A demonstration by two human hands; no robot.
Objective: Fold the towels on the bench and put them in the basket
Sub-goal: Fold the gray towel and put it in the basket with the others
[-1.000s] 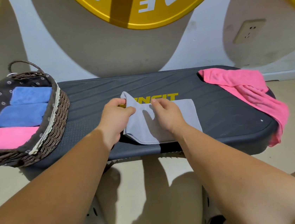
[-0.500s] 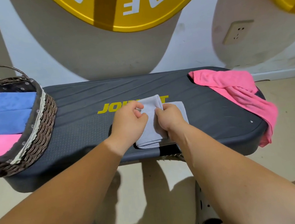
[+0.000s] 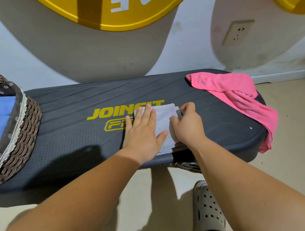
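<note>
dark padded worktop (image 3: 74, 139): grey cloth towel (image 3: 164, 117) had just folded smaller, likely finished; left grip (image 3: 142, 135) spread flat, right grip (image 3: 188, 124) pinched its edge.

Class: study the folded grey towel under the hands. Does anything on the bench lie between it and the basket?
Nothing visible does. Only bare bench separates the grey towel from the basket at the left end; the pink towel lies on the opposite, right side.

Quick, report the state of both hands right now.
Left hand: open, pressing flat on the grey towel.
Right hand: closed, fingers curled and pinching the grey towel's right edge.
</note>
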